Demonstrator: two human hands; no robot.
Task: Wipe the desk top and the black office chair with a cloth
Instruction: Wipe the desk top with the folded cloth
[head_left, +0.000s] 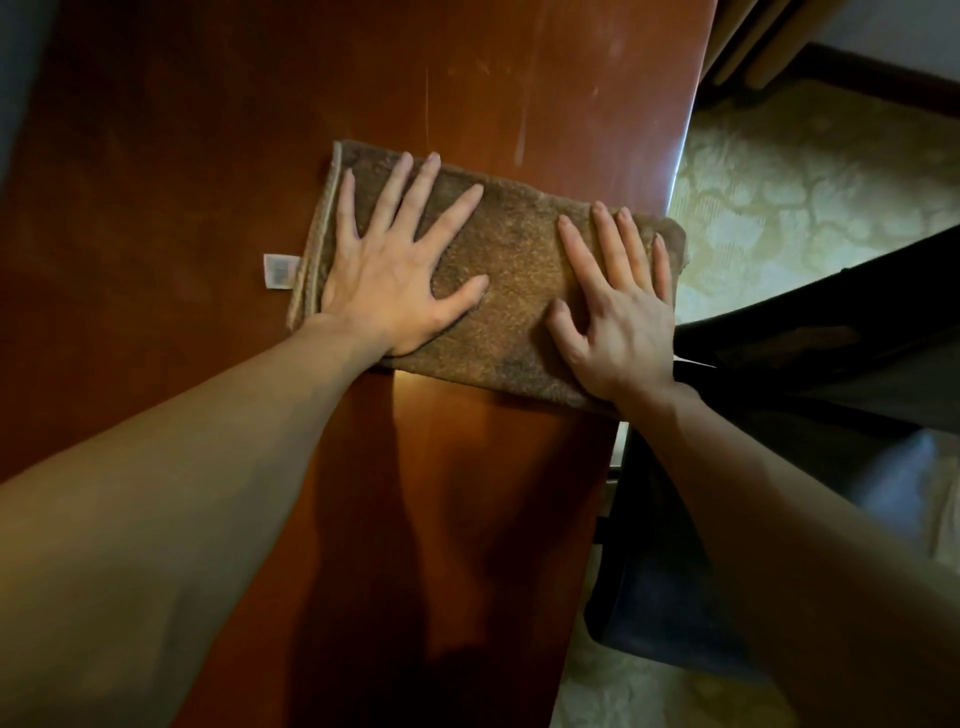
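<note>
Desk top (156, 156) holds cloth (514, 260) under flat left hand (400, 275) and right hand (618, 317), chair (831, 395) beside.

The cloth (519, 291) is a brown terry towel folded into a long rectangle. It lies flat on the surface (182, 156), skewed, with its left end farther away and its right end nearer. A pale hem runs along the left end, and a small white label (280, 270) sticks out from it onto the wood. The right end reaches the surface's right edge and hangs slightly over it. The surface is glossy reddish-brown wood, with pale streaks and thin scratches on its far part. The black office chair (831, 364) stands just beside that right edge, below the top; its parts are too dark to tell apart.
</note>
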